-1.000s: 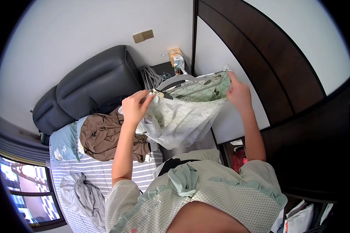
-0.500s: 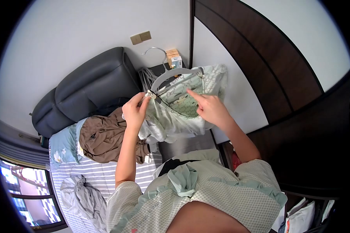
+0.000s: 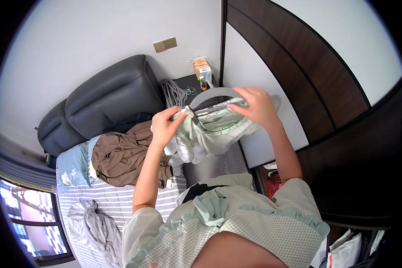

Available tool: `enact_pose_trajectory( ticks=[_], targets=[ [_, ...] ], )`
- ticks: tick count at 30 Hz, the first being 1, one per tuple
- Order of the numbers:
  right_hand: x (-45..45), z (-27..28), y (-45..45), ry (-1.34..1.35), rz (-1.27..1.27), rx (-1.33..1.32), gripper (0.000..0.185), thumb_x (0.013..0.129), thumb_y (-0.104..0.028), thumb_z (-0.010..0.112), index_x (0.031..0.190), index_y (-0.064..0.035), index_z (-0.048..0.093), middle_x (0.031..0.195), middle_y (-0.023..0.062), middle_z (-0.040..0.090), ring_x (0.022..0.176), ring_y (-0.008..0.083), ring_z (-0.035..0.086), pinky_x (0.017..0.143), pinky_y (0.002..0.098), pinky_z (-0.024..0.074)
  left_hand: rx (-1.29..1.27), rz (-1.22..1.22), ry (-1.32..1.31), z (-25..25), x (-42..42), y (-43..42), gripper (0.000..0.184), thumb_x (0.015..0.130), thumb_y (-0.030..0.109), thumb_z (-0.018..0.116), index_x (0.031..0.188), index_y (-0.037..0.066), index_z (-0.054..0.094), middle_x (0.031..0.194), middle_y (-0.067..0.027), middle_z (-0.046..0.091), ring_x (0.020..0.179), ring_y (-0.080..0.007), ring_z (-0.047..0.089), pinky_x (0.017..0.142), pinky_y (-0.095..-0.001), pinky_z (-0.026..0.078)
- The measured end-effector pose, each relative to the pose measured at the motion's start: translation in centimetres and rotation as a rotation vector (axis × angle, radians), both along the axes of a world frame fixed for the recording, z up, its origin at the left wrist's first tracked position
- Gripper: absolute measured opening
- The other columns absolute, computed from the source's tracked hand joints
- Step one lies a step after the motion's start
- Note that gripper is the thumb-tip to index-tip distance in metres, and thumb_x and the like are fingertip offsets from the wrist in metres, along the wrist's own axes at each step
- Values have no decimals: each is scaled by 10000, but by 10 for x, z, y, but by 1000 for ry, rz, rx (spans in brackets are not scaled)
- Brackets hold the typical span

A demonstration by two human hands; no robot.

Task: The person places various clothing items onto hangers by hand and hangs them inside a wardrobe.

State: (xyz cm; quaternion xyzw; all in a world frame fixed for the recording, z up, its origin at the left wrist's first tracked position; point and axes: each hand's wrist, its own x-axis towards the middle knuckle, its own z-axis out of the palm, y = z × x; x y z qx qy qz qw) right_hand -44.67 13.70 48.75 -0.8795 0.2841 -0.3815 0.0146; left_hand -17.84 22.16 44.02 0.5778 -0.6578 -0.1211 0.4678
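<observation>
White wall [image 3: 98, 27] is rising behind the striped bed [image 3: 118, 200]. Beside the bed, the left hand [image 3: 165, 127] is pinching the patterned green garment [image 3: 221, 137]; the right hand [image 3: 257, 107] is gripping its gray hanger [image 3: 213, 92], probably holding everything steady.

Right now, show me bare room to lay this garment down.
Free: striped bedsheet between the brown garment and crumpled grey cloth. Crowded: the nightstand, with heaped hangers and boxes; and, between left hand and right hand, the patterned garment and grey hanger.
</observation>
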Motion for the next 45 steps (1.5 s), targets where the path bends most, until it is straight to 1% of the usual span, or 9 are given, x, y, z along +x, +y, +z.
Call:
enact_pose_trajectory(
  ticks=[3, 6, 8, 14, 22, 28, 32, 39, 45],
  targets=[
    [2, -10, -11, 98, 5, 93, 340, 733, -266, 704, 947, -18, 613, 714, 122, 613, 588, 269, 587, 555, 341, 450, 92, 22, -80, 8, -13, 3, 219, 687, 178, 719, 827, 38, 625, 733, -95, 610, 625, -221, 572, 582, -300, 440],
    [-2, -13, -14, 52, -54, 74, 337, 757, -274, 685, 944, -3, 615, 642, 135, 580, 545, 281, 562, 522, 345, 427, -485, 156, -208, 3, -18, -4, 344, 610, 171, 767, 867, 51, 572, 878, -99, 574, 820, -257, 544, 727, -340, 422],
    [-9, -15, -16, 27, -132, 80, 339, 768, -281, 675, 946, 2, 617, 606, 140, 560, 532, 286, 551, 511, 346, 416, -563, 309, -100, -19, -19, -2, 484, 552, 167, 791, 898, 42, 477, 933, -128, 478, 903, -296, 461, 785, -376, 375],
    [-19, -5, -16, 9, -230, 130, 354, 778, -302, 661, 936, 12, 614, 538, 153, 512, 490, 290, 523, 486, 345, 390, -268, 305, 17, -88, -40, -4, 538, 606, 195, 776, 998, 11, 457, 926, -141, 455, 905, -310, 449, 800, -385, 380],
    [-24, 5, -2, 88, -238, 174, 351, 822, -354, 594, 921, -17, 605, 572, 147, 546, 535, 306, 548, 514, 382, 402, -269, 337, -99, -101, -30, -29, 277, 656, 108, 717, 856, 32, 541, 861, -128, 489, 830, -323, 493, 733, -388, 397],
    [-29, 0, 1, 45, -258, 271, 341, 821, -340, 595, 912, -12, 603, 560, 154, 535, 527, 317, 541, 509, 388, 398, -255, 236, 308, -86, -54, -17, 271, 690, 93, 707, 877, 24, 524, 927, -110, 529, 894, -254, 516, 799, -340, 405],
    [-29, -2, 11, 80, -263, 242, 339, 818, -342, 598, 910, -16, 609, 556, 154, 538, 519, 321, 538, 508, 390, 404, -287, 340, 404, -84, -65, -25, 238, 704, 59, 695, 896, 23, 559, 792, -67, 562, 752, -192, 541, 732, -300, 433],
    [-26, 1, 28, 46, -231, 172, 298, 829, -297, 592, 920, -14, 604, 545, 151, 533, 492, 314, 529, 479, 386, 387, -406, 307, 182, -66, -55, -36, 80, 749, 2, 626, 810, 22, 578, 716, -77, 518, 654, -210, 521, 608, -294, 422],
    [-31, -1, 27, 78, -286, 212, 289, 842, -295, 574, 960, -32, 591, 564, 146, 556, 520, 320, 548, 498, 401, 400, -319, 289, 25, -68, -42, -29, 58, 832, -3, 505, 868, -14, 461, 861, -140, 490, 814, -285, 498, 742, -343, 404]
  ],
)
